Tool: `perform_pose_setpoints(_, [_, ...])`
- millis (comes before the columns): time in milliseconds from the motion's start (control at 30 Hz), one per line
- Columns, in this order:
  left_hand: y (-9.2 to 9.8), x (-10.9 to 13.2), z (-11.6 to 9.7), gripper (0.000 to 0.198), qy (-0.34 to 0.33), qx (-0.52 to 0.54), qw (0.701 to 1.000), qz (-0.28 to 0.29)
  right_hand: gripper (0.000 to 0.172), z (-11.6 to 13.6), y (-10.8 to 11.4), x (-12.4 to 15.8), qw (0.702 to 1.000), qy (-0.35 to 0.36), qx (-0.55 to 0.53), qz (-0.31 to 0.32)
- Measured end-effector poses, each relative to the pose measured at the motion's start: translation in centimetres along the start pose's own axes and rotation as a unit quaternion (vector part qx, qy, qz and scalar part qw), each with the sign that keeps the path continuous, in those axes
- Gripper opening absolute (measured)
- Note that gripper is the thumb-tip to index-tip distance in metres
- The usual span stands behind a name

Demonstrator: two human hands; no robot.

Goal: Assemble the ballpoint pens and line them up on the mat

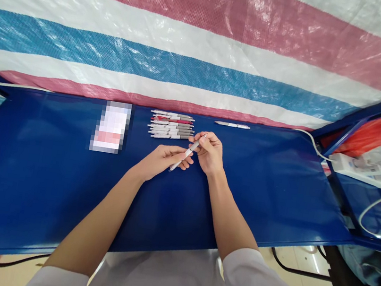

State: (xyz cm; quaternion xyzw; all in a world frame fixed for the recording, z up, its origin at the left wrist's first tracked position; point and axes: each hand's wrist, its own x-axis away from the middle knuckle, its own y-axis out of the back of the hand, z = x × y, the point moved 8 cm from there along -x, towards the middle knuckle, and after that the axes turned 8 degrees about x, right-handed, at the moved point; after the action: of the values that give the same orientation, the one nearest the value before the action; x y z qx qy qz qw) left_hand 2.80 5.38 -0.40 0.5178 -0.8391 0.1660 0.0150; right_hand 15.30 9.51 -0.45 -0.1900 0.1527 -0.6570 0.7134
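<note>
A white pen with a grey grip (193,146) is held slantwise above the blue table, its tip pointing up and to the right. My left hand (162,160) grips the white barrel between thumb and fingers. Near the tip, my right hand (210,152) pinches the pen with thumb and fingers. Just beyond my hands lies a row of several pens (170,125), side by side, mostly white and grey with one red among them. A single pen (232,125) rests apart from the row, at the back edge to the right.
The blue table (257,196) spans the view, backed by a striped plastic sheet (173,64). A blurred-out rectangular item (111,126) lies at left. On the right are a white power strip (365,170), a red plastic bag (371,134), cables and a blue metal frame.
</note>
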Motion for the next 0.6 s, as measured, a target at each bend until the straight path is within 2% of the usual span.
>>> perform_pose_setpoints(100, [0.5, -0.1, -0.4, 0.034, -0.032, -0.049, 0.998, -0.023, 0.033, 0.0, 0.0, 0.0, 1.0, 0.001, -0.004, -0.01])
perform_pose_setpoints(200, [1.1, -0.2, -0.6, 0.035, -0.069, -0.104, 0.99, -0.073, 0.036, 0.2, 0.0, 0.0, 1.0, 0.011, -0.003, -0.023])
perform_pose_setpoints(333, [1.6, 0.2, -1.5, 0.028, -0.151, -0.185, 0.957, -0.167, 0.04, 0.4, 0.2, 0.0, 0.998, 0.023, 0.028, -0.058])
perform_pose_setpoints(400, [1.6, 0.4, -1.9, 0.025, -0.176, -0.209, 0.942, -0.192, 0.041, 0.5, 0.4, 0.1, 0.995, 0.026, 0.044, -0.081])
perform_pose_setpoints(500, [1.7, 0.1, -1.4, 0.029, -0.142, -0.179, 0.958, -0.173, 0.039, 0.5, 0.5, 0.1, 0.994, 0.029, 0.052, -0.093])
perform_pose_setpoints(600, [1.5, -0.3, -0.4, 0.035, -0.055, -0.116, 0.986, -0.105, 0.037, 0.5, 0.5, 0.1, 0.995, 0.029, 0.04, -0.088])
